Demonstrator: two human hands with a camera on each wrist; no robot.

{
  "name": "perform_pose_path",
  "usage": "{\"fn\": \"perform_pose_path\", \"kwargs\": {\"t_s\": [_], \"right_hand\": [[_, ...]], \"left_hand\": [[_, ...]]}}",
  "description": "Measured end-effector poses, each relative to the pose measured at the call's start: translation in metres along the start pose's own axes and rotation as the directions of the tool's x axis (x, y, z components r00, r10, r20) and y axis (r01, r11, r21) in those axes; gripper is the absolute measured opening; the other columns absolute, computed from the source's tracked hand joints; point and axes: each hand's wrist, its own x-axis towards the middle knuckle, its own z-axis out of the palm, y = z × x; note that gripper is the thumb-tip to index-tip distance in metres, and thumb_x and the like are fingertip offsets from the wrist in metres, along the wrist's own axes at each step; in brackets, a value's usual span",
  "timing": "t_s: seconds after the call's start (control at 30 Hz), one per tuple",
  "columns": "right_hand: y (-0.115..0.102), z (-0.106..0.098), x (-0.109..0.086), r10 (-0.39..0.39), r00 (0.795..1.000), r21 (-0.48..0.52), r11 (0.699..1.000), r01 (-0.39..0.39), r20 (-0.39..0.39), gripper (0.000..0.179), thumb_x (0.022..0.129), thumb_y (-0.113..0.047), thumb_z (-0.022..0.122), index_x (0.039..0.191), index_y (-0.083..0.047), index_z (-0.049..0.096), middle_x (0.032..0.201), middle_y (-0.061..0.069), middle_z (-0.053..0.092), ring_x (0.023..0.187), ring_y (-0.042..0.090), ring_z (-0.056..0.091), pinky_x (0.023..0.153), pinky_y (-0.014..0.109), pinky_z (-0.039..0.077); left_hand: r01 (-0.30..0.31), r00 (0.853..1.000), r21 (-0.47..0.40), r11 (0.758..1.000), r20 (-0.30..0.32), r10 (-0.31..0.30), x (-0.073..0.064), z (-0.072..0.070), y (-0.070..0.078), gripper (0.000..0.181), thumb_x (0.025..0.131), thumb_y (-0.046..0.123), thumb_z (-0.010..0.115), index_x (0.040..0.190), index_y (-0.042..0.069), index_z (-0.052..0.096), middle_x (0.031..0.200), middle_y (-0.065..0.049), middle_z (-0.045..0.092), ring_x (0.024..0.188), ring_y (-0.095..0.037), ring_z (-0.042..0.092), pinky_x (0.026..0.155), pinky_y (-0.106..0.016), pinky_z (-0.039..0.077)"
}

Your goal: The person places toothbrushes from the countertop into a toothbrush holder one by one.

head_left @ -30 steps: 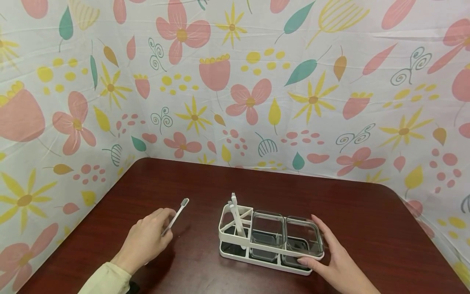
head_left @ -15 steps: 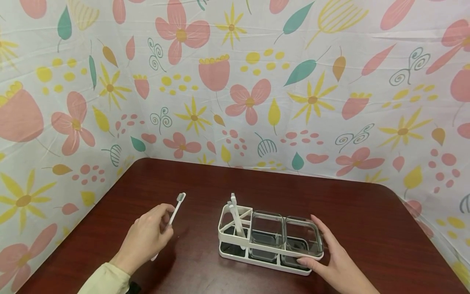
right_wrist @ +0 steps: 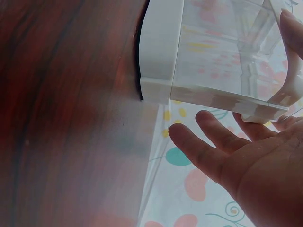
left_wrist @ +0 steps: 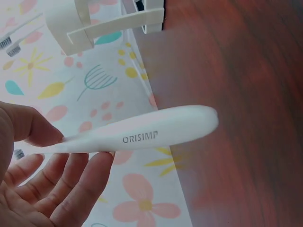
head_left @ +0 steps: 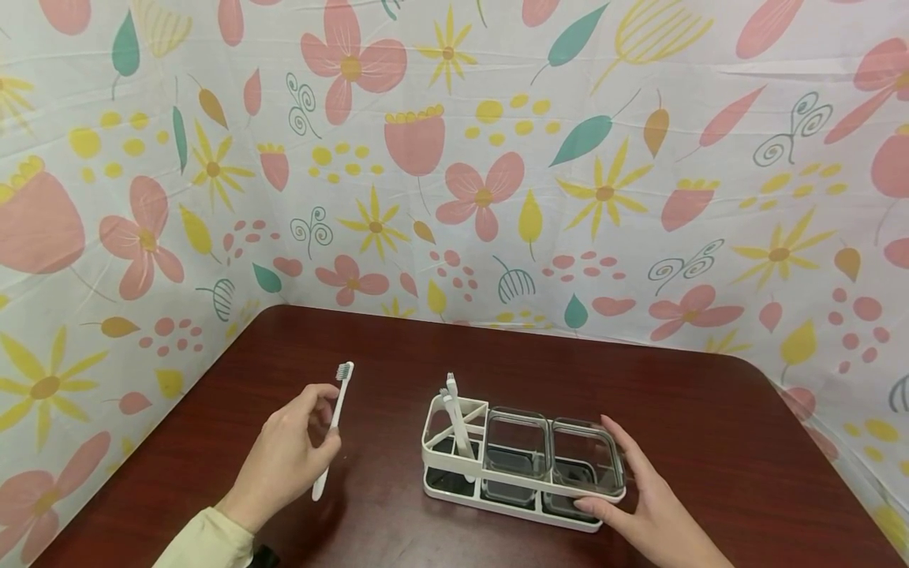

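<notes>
In the head view my left hand (head_left: 284, 457) pinches a white toothbrush (head_left: 339, 404) with grey bristles between thumb and fingers. The brush head points up and away, and the handle end hangs below the hand. Lettering shows on its handle (left_wrist: 165, 127) in the left wrist view. To the right stands a white toothbrush holder (head_left: 514, 476), with two white toothbrushes (head_left: 460, 430) leaning in its divided left section. Two clear cups (head_left: 518, 446) fill the other sections. My right hand (head_left: 653, 505) grips the holder's right end, thumb in front, fingertips behind.
All of this is on a dark reddish-brown table (head_left: 398, 347) with rounded far corners. A white cloth (head_left: 426, 237) printed with flowers and leaves hangs behind and along the left. The left sleeve (head_left: 206, 544) is pale yellow.
My left hand has raised the toothbrush slightly and turned it more upright, so its handle end shows below the hand. The right hand and the holder stay in place.
</notes>
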Motion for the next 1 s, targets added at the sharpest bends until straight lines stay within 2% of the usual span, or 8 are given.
{"fn": "perform_pose_path", "kwargs": {"t_s": [0.13,0.2,0.43,0.7,0.87,1.0], "right_hand": [[-0.002,0.0,0.001,0.013,1.0,0.014,1.0,-0.013,0.014,0.1,0.085,-0.031,0.079,0.158,-0.03,0.012,0.157,0.01,0.028,0.134,0.027,0.034,0.088,0.052,0.046],[-0.002,0.0,0.0,0.014,1.0,0.017,1.0,-0.015,0.016,0.099,0.085,-0.032,0.079,0.158,-0.03,0.012,0.157,0.01,0.028,0.134,0.027,0.034,0.088,0.052,0.046],[-0.001,-0.001,-0.001,0.01,1.0,0.002,1.0,-0.01,0.01,0.098,0.086,-0.033,0.078,0.158,-0.031,0.012,0.157,0.008,0.029,0.135,0.012,0.032,0.088,0.042,0.048],[0.002,0.0,0.0,-0.014,1.0,0.004,1.0,0.014,-0.005,0.1,0.084,-0.029,0.081,0.158,-0.029,0.014,0.156,0.008,0.03,0.13,0.001,0.033,0.084,0.03,0.049],[0.001,0.0,0.0,0.006,1.0,0.005,1.0,-0.006,0.009,0.099,0.085,-0.031,0.079,0.158,-0.029,0.012,0.157,0.009,0.028,0.134,0.017,0.035,0.087,0.043,0.049],[-0.001,0.0,0.001,0.012,1.0,0.014,1.0,-0.012,0.013,0.1,0.085,-0.032,0.079,0.158,-0.029,0.012,0.158,0.01,0.027,0.135,0.025,0.034,0.089,0.054,0.045]], "left_hand": [[0.006,1.0,-0.034,0.999,-0.013,-0.006,0.001,0.001,0.003,0.048,0.067,-0.011,0.069,0.109,0.009,0.058,0.078,0.009,0.055,0.065,-0.002,0.056,0.059,-0.028,0.05],[0.007,1.0,-0.06,0.998,-0.019,-0.008,0.001,0.001,0.004,0.047,0.067,-0.011,0.068,0.109,0.008,0.057,0.078,0.007,0.055,0.065,-0.002,0.056,0.058,-0.029,0.05],[-0.005,0.999,-0.171,0.985,-0.033,0.0,0.002,0.003,0.01,0.047,0.067,-0.015,0.066,0.107,0.006,0.054,0.08,0.004,0.054,0.064,-0.004,0.057,0.056,-0.032,0.052],[0.024,0.999,-0.26,0.965,-0.033,-0.034,0.003,0.005,0.015,0.049,0.067,-0.019,0.067,0.107,0.005,0.054,0.081,0.001,0.054,0.065,-0.007,0.06,0.057,-0.031,0.051],[0.036,0.997,-0.321,0.946,-0.059,-0.058,0.005,0.006,0.019,0.049,0.068,-0.021,0.067,0.108,0.005,0.053,0.082,0.0,0.055,0.068,-0.011,0.061,0.059,-0.028,0.051],[0.064,0.992,-0.399,0.915,-0.077,-0.103,0.006,0.007,0.024,0.048,0.07,-0.021,0.067,0.108,0.005,0.053,0.084,-0.002,0.056,0.07,-0.012,0.062,0.05,-0.026,0.051]]}}
